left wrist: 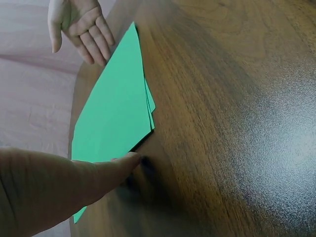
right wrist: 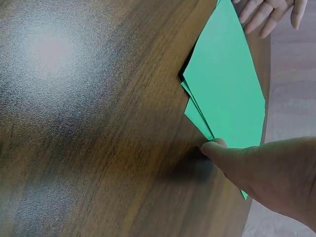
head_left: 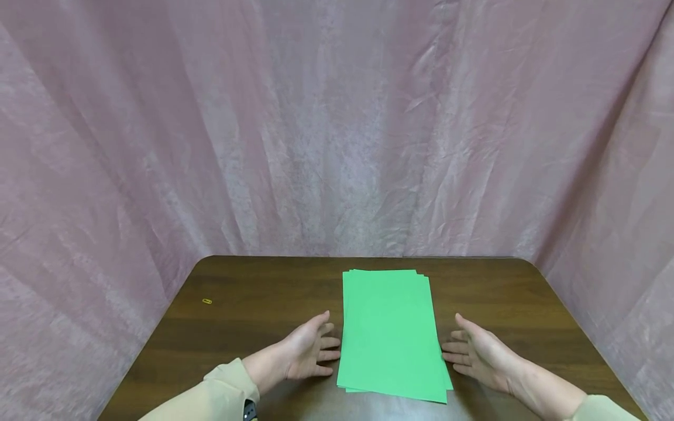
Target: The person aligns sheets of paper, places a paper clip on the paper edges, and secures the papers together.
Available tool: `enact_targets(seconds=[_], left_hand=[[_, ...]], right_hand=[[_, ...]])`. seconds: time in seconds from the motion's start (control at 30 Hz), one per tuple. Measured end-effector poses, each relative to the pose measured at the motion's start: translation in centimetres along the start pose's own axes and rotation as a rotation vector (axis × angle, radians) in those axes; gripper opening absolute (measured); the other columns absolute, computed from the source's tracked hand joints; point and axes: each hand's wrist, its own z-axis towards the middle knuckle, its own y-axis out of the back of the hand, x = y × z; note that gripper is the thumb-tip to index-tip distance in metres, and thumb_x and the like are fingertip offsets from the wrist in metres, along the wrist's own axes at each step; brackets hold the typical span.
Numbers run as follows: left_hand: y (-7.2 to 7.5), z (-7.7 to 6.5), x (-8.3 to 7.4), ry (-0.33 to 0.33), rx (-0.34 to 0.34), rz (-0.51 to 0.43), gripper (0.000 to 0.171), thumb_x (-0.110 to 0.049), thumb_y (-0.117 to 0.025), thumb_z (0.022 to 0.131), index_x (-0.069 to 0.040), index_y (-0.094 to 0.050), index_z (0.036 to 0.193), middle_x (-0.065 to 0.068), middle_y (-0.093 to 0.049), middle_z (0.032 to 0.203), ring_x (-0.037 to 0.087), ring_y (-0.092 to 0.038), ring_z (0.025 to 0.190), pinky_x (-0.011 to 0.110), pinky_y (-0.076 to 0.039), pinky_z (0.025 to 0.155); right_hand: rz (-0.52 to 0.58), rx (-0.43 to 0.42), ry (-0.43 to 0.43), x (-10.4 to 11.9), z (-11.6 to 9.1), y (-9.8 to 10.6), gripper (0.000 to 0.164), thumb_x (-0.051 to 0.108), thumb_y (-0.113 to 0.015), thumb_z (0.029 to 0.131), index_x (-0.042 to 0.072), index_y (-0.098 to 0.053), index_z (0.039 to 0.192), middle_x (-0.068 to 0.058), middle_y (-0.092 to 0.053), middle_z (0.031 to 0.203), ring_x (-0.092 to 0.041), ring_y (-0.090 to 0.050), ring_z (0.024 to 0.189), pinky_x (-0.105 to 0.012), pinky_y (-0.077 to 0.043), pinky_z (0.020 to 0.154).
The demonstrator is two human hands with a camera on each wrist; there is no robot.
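Note:
Several green sheets of paper (head_left: 392, 333) lie in a loose, slightly fanned stack on the brown wooden table (head_left: 263, 280). Beside the stack's left edge is my left hand (head_left: 310, 348), its fingers spread and pointing toward the paper. My right hand (head_left: 479, 354) stands at the opposite edge, palm facing inward, with fingers extended and the fingertips at the paper's side. Neither hand grips the sheets. In the left wrist view the left thumb (left wrist: 108, 173) covers part of the stack's near side; whether any finger touches the paper I cannot tell.
A small yellow paper clip (head_left: 207, 301) lies on the table's far left. Pink curtains (head_left: 337, 128) hang behind the table and along both sides. The table's back corners are rounded. A dark watch (head_left: 250, 410) is on the left wrist.

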Motion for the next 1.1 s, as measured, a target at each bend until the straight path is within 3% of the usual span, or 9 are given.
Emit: enact_targets(seconds=[1.1], left_hand=[[0.19, 0.93, -0.26, -0.016, -0.022, 0.016, 0.089, -0.057, -0.032, 0.108, 0.01, -0.004, 0.159, 0.036, -0.016, 0.161, 0.054, -0.019, 0.147, 0.066, -0.027, 0.115]], right_hand=[[-0.027, 0.009, 0.008, 0.09, 0.9, -0.5, 0.106, 0.069, -0.039, 0.102, -0.021, -0.01, 0.151, -0.043, -0.022, 0.155, -0.057, -0.028, 0.143, -0.063, -0.022, 0.118]])
